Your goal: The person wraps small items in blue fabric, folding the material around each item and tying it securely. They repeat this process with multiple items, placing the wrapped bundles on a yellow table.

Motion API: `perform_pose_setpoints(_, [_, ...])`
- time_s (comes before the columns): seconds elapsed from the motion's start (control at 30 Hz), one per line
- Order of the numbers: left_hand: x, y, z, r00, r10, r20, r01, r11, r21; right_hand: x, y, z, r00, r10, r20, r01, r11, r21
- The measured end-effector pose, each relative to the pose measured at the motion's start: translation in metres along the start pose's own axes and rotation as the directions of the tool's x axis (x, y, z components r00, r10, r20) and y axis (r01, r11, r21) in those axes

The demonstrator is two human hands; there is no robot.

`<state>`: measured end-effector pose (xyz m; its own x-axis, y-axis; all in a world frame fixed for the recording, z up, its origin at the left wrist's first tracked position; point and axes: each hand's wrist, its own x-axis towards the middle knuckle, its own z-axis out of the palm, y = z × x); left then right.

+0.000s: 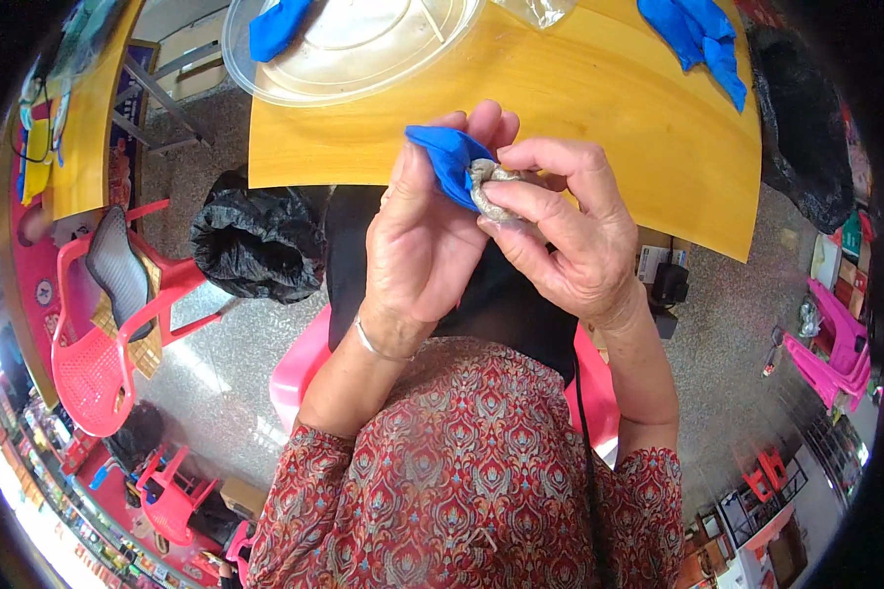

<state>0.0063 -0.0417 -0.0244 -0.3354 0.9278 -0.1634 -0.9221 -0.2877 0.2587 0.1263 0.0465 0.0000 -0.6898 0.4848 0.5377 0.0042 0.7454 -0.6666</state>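
Above the near edge of the yellow table [619,108], both my hands meet at a small blue cloth piece [449,162]. My left hand [413,240] is palm up, its thumb pressing the blue cloth against the fingers. At the cloth's right end sits a crumpled greyish wad [487,185], pinched by my right hand [580,231] between thumb and fingers. Part of the wad is hidden behind those fingers, and its material is unclear. Whether it is inside the cloth's opening or only against it, I cannot tell.
A shallow, clear round plastic tray [354,96] holds another blue cloth piece [277,29]. More blue cloth [697,44] lies at the table's far right. Black plastic bags stand left [250,245] and right [805,137]. A pink-red plastic chair [93,378] is on the left.
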Motion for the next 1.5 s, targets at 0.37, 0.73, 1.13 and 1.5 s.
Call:
perform_pose_setpoints(0.37, [-0.003, 0.002, 0.006, 1.0, 0.008, 0.025, -0.008, 1.0, 0.0, 0.004, 0.0, 0.0, 0.993, -0.114, 0.004, 0.114, 0.991, -0.075])
perform_pose_setpoints(0.73, [-0.005, -0.007, 0.008, 0.99, 0.127, 0.058, -0.136, 0.971, 0.195, 0.0, -0.006, -0.002, 0.988, 0.141, 0.065, -0.149, 0.979, 0.137])
perform_pose_setpoints(1.13, [-0.015, -0.009, 0.014, 1.0, -0.017, 0.016, 0.011, 0.947, 0.32, -0.008, -0.005, -0.007, 0.968, 0.228, 0.103, -0.233, 0.972, 0.04])
perform_pose_setpoints(1.5, [-0.017, -0.004, 0.006, 0.989, -0.121, 0.082, 0.076, 0.906, 0.417, -0.013, -0.005, -0.01, 0.884, 0.447, 0.14, -0.451, 0.732, 0.51])
